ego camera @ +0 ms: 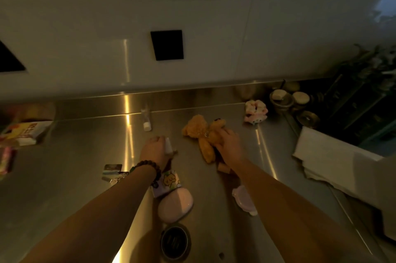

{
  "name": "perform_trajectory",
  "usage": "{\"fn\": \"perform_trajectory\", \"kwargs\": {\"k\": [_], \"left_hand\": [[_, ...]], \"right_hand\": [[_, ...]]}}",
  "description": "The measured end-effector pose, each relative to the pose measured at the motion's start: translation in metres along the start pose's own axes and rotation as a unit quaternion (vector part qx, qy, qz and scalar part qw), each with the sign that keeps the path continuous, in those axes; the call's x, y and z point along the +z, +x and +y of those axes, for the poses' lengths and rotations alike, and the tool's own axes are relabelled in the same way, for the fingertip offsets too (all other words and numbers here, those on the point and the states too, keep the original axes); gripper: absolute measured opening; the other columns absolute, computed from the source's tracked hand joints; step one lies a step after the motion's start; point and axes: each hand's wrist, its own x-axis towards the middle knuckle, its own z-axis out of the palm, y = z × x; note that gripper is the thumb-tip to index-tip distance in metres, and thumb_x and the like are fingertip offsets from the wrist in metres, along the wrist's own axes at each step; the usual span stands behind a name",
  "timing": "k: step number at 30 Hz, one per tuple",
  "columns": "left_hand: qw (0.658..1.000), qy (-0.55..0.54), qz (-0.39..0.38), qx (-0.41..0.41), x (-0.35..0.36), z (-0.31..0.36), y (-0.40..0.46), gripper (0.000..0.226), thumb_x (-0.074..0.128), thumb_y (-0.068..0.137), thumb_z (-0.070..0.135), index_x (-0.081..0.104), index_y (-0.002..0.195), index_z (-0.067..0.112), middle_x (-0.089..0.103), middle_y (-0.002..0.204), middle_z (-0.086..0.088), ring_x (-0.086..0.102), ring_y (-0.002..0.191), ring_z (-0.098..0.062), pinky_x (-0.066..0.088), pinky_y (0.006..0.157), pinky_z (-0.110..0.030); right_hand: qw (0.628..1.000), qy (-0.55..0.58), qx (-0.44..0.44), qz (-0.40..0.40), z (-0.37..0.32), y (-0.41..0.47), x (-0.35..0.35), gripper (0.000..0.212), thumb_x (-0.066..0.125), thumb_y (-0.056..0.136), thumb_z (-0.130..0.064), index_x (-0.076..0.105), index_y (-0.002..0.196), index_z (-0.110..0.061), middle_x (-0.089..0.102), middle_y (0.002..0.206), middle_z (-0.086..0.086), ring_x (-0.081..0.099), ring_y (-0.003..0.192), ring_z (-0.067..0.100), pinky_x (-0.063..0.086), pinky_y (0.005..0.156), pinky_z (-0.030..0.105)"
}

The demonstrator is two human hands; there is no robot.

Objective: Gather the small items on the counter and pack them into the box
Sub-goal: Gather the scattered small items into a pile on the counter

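Two hands gathering small items on a steel counter (64,155).
Left hand (153,149) grips a small white tube (168,145); right hand (228,141) grasps a brown teddy bear (203,132).

The room is dim and yellowish, everything washed in a warm, murky cast. Narrow streaks of glare run down the brushed stainless steel counter (85,151) and continue up the pale glossy wall panel (214,16) behind it. A cooler bluish light leaks in at the top right corner. The forearms throw soft shadows onto the metal. The wide lens bends the edges, and detail is smeared and grainy, worst at the left and right margins.
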Motion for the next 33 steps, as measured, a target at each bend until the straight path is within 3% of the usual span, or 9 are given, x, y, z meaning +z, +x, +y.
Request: {"fn": "perform_trajectory", "kwargs": {"k": [4,8,11,16,23,29,33], "left_hand": [[1.0,-0.009,0.015,0.009,-0.002,0.02,-0.005,0.064,0.07,0.072,0.051,0.05,0.121,0.014,0.053,0.119,-0.009,0.05,0.107,-0.03,0.045,0.09,-0.038],[0.996,-0.04,0.004,0.078,-0.002,0.072,-0.008,0.06,0.069,0.076,0.046,0.048,0.124,0.017,0.053,0.121,-0.009,0.049,0.111,-0.029,0.042,0.093,-0.04],[0.988,-0.038,-0.007,0.152,0.004,0.121,-0.016,0.059,0.067,0.077,0.048,0.049,0.123,0.016,0.052,0.124,-0.007,0.047,0.115,-0.027,0.038,0.098,-0.041],[0.969,-0.05,-0.091,0.225,0.031,0.191,-0.044,0.064,0.07,0.076,0.046,0.047,0.127,0.014,0.049,0.128,-0.008,0.045,0.117,-0.025,0.037,0.097,-0.036],[0.94,-0.059,-0.195,0.275,0.066,0.238,-0.077,0.066,0.075,0.074,0.037,0.045,0.13,0.016,0.048,0.13,-0.006,0.046,0.117,-0.024,0.04,0.097,-0.036],[0.935,-0.052,-0.221,0.273,0.084,0.256,-0.082,0.069,0.075,0.074,0.034,0.043,0.133,0.018,0.046,0.134,-0.006,0.044,0.12,-0.026,0.039,0.1,-0.039],[0.93,-0.037,-0.216,0.295,0.088,0.259,-0.074,0.068,0.074,0.074,0.037,0.044,0.132,0.019,0.046,0.132,-0.006,0.042,0.12,-0.026,0.037,0.099,-0.04]], "right_hand": [[0.997,0.018,-0.022,0.071,-0.003,-0.008,-0.025,0.045,0.057,0.089,-0.009,0.05,0.133,-0.021,0.048,0.135,0.004,0.04,0.121,0.024,0.03,0.097,0.026],[0.989,0.026,-0.014,0.146,0.007,-0.03,-0.069,0.044,0.06,0.087,-0.01,0.053,0.13,-0.019,0.051,0.132,0.005,0.041,0.122,0.025,0.034,0.103,0.036],[0.982,-0.003,0.033,0.188,0.033,-0.062,-0.097,0.045,0.059,0.088,-0.016,0.049,0.131,-0.025,0.051,0.13,0.003,0.043,0.118,0.023,0.04,0.097,0.037],[0.962,0.01,0.142,0.233,0.094,-0.142,-0.123,0.042,0.062,0.087,-0.019,0.048,0.126,-0.03,0.052,0.125,-0.001,0.045,0.113,0.019,0.034,0.088,0.029],[0.943,-0.015,0.274,0.185,0.137,-0.234,-0.112,0.045,0.062,0.087,-0.021,0.047,0.128,-0.029,0.049,0.131,0.0,0.045,0.118,0.022,0.042,0.092,0.035],[0.942,0.002,0.305,0.139,0.139,-0.248,-0.103,0.05,0.062,0.086,-0.03,0.044,0.133,-0.029,0.045,0.137,0.0,0.047,0.119,0.022,0.045,0.096,0.04],[0.942,0.031,0.29,0.169,0.131,-0.238,-0.108,0.052,0.058,0.086,-0.041,0.042,0.134,-0.029,0.039,0.137,0.0,0.047,0.118,0.021,0.047,0.096,0.044]]}}
